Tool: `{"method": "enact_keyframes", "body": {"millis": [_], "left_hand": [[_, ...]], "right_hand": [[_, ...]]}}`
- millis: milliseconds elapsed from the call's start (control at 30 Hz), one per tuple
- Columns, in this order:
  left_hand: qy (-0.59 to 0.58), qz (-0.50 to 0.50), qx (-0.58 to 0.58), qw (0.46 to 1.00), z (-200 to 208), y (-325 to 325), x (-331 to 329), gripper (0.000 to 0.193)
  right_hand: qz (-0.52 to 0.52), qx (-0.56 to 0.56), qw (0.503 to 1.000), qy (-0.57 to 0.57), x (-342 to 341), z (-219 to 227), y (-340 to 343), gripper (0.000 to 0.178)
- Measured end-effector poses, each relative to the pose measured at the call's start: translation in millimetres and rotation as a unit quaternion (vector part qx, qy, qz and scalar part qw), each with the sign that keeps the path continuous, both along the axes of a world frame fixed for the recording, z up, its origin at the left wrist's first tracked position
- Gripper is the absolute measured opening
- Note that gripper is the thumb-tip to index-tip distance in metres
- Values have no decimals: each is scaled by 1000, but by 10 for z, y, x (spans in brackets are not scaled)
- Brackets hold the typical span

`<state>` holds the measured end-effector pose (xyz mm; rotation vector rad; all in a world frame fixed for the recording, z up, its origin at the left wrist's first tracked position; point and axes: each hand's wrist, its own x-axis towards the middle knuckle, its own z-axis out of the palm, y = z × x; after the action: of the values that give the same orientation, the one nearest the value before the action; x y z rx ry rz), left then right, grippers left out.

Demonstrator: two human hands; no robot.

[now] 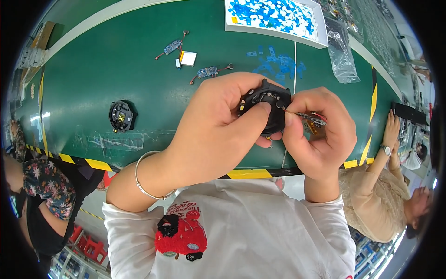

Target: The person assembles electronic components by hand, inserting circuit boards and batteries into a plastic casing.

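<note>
In my left hand I hold a black watch case, its open inside facing up and my thumb pressing into it. Close at its right side is my right hand, thumb and finger pinched on a small circuit board with thin red wires. A small round part sits at the case's inner edge, near my right fingertips. Another black watch case lies on the green mat to the left. Two more wired circuit boards, one upper and one lower, lie beyond my hands beside a silver battery.
A white tray full of blue and white film pieces stands at the far side. Loose blue film scraps and a clear plastic bag lie near it. Yellow-black tape edges the mat. People sit on both sides.
</note>
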<state>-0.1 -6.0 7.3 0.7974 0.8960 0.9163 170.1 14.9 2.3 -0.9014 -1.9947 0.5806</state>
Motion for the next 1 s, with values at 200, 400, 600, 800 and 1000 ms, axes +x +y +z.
{"method": "enact_keyframes", "body": {"millis": [200,400,600,800,1000], "left_hand": [[15,-15,32,999,-39,-2,-19,24],[-1,14,70,997,-104,-36,30,24],[-15,0,73,997,-181,33,-9,11],[-72,-33,-8,997,-151,91,-35,13],[-68,6,-19,997,-89,78,-21,15]], "right_hand": [[-32,11,998,-45,-26,13,-47,17],[-19,55,998,-35,-15,-45,-7,21],[-61,-95,992,53,-61,-35,-76,24],[102,-350,913,182,93,42,5,25],[98,-460,838,277,127,41,54,11]]}}
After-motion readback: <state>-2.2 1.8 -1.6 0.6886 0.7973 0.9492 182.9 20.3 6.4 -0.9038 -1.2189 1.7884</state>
